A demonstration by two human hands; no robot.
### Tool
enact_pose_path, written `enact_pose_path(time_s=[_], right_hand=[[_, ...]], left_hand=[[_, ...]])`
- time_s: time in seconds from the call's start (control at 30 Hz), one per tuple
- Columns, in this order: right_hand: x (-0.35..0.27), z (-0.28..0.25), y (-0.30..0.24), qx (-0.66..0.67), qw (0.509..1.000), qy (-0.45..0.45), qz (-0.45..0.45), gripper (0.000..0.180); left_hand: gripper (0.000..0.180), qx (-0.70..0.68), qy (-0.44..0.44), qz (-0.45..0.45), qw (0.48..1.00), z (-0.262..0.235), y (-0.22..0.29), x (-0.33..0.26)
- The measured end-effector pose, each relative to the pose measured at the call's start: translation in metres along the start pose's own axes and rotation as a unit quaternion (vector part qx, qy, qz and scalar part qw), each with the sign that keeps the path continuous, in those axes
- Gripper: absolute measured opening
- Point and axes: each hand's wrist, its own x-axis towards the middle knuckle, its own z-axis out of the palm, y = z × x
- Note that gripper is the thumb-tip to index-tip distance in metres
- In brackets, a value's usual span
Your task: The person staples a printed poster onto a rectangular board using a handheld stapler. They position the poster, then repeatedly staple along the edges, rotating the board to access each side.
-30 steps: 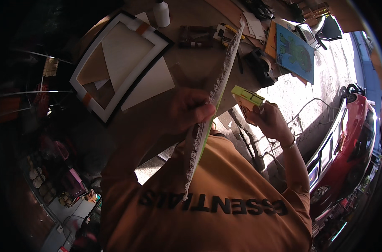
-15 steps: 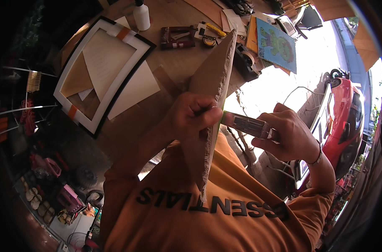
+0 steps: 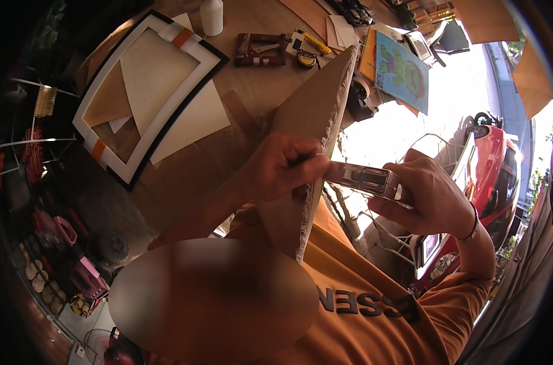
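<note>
The left hand [image 3: 282, 167] is gripping a frayed-edged canvas [image 3: 307, 121] while the right hand [image 3: 425, 198] is clamping a metal stapler [image 3: 365, 178] against its edge.

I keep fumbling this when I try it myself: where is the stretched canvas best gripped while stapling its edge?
Grip the stretched canvas at its frayed edge, mid-length, coming from the left as the left hand does; it stands edge-on, leaving the right side free for the staple gun.
</note>
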Motion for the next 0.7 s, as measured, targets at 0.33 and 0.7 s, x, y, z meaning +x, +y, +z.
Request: enact_pose_path(time_s=[0.33, 0.7], right_hand=[[0.002, 0.038, 0.036, 0.210, 0.958, 0.188, -0.059, 0.023], [0.186, 0.274, 0.255, 0.094, 0.944, 0.186, 0.257, 0.064]], left_hand=[[0.032, 0.066, -0.003, 0.003, 0.998, -0.019, 0.011, -0.009], [0.057, 0.543, 0.146, -0.182, 0.806, -0.068, 0.099, -0.026]])
